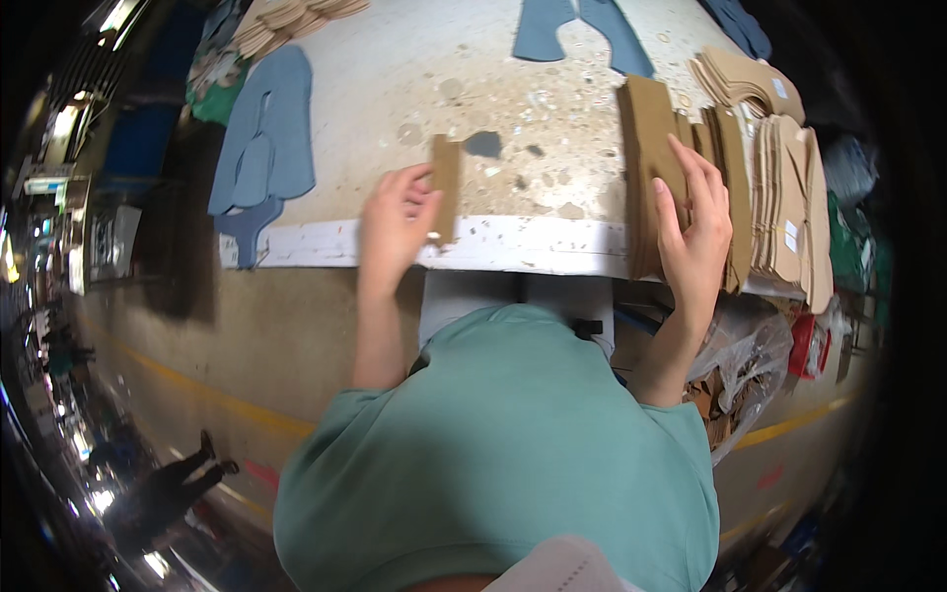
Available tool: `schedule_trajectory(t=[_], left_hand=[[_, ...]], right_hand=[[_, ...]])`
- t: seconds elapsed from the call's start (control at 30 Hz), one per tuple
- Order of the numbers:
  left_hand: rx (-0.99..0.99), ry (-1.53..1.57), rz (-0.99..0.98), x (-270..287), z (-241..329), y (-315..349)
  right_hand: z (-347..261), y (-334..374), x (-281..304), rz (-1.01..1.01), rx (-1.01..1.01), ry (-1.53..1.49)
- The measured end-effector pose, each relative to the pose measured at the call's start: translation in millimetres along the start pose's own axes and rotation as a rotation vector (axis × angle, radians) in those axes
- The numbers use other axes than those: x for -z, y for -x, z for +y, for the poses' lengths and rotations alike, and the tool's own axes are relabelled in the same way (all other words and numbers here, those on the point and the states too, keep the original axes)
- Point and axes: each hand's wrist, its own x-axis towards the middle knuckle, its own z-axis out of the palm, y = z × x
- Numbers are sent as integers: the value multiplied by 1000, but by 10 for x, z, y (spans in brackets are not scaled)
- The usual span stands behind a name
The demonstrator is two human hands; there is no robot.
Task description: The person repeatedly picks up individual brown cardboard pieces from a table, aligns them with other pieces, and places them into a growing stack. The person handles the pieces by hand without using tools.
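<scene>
My left hand is at the front edge of the table, its fingers curled and its thumb against the left side of a narrow brown strip. The strip reaches slightly over the white table edge. Farther right, my right hand has its fingers spread over a stack of long brown strips. Its thumb lies near the top of the stack, and more brown strips stand beside and partly beneath the fingers. What the fingertips touch there is partly hidden.
Blue-grey cut pieces lie at the left, with others at the back. Tan piles sit at the right edge; another tan pile is back left. A clear plastic bag of scraps hangs below right. A person stands far left.
</scene>
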Motion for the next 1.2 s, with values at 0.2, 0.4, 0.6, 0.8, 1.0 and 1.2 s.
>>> schedule_trajectory(t=[0.2,0.4,0.6,0.8,1.0,1.2], left_hand=[[-31,-153,-32,-113,218,-24],[27,-163,-58,-160,248,-253],[87,-345,-116,-144,306,-286],[3,-113,-80,-270,316,-213],[-162,-20,-95,-333,322,-196],[-184,3,-133,-311,336,-155]], right_hand=[[-232,31,-606,-262,245,-159],[-409,-77,-1301,-268,252,-96],[-396,-102,-1388,-314,195,-178],[-318,-86,-952,-595,-44,-718],[-228,-16,-784,-894,23,-1182],[-168,21,-1086,-443,51,-526]])
